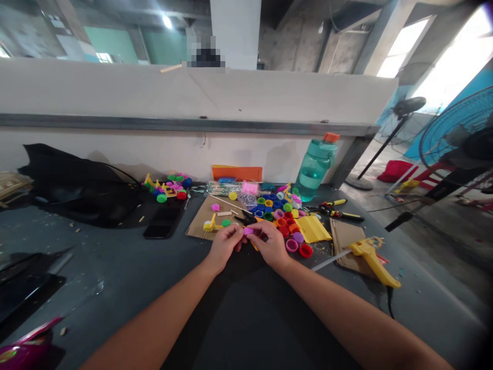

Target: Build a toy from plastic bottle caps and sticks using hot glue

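Pink piece (248,231) (partly fingertip-hidden), both hands (224,247)

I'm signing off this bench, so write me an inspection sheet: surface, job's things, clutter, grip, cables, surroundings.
Surface: dark tabletop, small scraps scattered on it.
Job's things: small pink piece; beyond it, coloured caps and a cardboard sheet.
Clutter: phone, black bag, teal bottle; glue gun at the right.
Grip: left hand and right hand meet at the pink piece, pinching it.
Cables: black cord from the glue gun's handle; far end not visible.
Surroundings: pale partition behind; fans off to the right.
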The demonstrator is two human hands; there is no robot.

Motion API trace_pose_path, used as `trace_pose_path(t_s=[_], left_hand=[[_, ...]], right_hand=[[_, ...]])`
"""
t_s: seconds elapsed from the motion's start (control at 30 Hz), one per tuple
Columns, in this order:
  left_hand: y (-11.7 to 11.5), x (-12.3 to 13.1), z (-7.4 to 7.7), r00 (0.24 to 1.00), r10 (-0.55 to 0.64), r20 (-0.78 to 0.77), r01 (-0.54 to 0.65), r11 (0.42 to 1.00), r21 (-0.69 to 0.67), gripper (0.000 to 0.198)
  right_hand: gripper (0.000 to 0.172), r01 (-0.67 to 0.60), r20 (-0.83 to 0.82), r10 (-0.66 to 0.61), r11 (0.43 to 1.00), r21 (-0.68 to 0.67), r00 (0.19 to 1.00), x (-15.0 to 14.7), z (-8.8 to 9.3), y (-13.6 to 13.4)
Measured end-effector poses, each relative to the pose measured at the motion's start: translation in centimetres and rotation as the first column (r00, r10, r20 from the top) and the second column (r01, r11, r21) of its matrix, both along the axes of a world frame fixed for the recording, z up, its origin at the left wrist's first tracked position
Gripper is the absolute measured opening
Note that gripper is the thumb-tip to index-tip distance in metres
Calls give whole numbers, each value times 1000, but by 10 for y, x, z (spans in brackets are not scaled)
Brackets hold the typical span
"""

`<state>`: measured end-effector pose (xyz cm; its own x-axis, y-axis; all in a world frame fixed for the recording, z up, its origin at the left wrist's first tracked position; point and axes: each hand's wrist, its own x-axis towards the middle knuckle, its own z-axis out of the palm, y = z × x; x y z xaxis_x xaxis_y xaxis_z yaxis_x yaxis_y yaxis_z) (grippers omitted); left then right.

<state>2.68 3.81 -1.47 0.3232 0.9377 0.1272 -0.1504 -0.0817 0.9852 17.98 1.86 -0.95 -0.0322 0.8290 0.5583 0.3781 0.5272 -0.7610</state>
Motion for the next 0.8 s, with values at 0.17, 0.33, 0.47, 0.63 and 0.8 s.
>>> trace_pose_path(t_s=[0.17, 0.33, 0.47, 0.63, 0.8], left_hand=[[0, -1, 1, 999, 4, -32, -5, 1000, -2, 30], [-1, 0, 2, 1000, 15, -22, -15, 1000, -12, 33], [-1, 1, 3, 1000, 0, -3, 0, 1000, -12, 31], [-1, 0, 3, 1000, 7, -18, -7, 1000, -4, 30], [-1, 0, 2, 1000, 14, 18, -14, 1000, -21, 31]], right_hand=[[11, -14, -2, 14, 1000, 8, 1000, 1, -3, 1], [11, -6, -11, 6, 1000, 4, 1000, 0, -2, 0], [11, 16, -26, -16, 1000, 13, 1000, -1, 0, -1], [15, 25, -13, -25, 1000, -10, 1000, -1, -3, -1], [14, 26, -4, -26, 1000, -13, 1000, -1, -3, -1]])
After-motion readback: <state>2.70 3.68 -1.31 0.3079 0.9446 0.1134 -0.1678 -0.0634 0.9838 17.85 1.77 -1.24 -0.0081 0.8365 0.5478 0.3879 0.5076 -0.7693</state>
